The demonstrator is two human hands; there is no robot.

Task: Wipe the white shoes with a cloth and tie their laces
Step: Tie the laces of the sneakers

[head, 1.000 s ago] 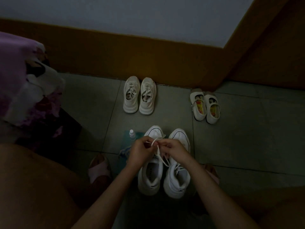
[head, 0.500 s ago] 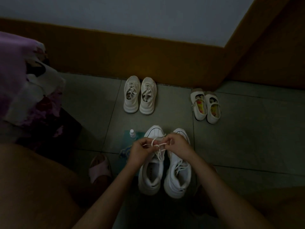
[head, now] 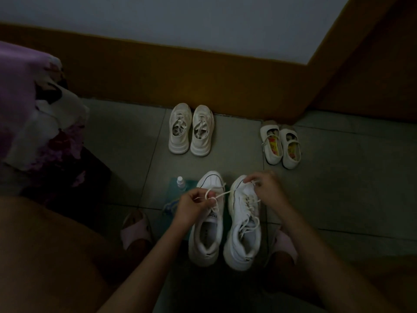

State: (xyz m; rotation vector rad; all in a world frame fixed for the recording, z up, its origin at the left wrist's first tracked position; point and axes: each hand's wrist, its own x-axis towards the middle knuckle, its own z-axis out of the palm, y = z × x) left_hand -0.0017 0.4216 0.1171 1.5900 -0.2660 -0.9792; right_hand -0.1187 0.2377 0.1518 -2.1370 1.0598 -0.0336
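The white shoes (head: 204, 249) stand side by side on the floor (head: 338, 188). Above the left one, the left hand (head: 191, 208) pinches a lace (head: 223, 194) loop in its fingers (head: 198, 193). The right hand (head: 268, 190), at 2 o'clock, pinches the lace's end. A cloth (head: 172, 191) and bottle (head: 180, 182) lie at 10 o'clock, and sneakers (head: 191, 132) stand at 12.

a dim room with a grey tiled floor (head: 338, 188), dark grout lines crossing it. a pale wall (head: 203, 19) carries a broad ochre-brown band (head: 146, 71) along its foot, turning a corner at right. at left, a purple floral cloth (head: 24, 91) drapes over dark furniture.
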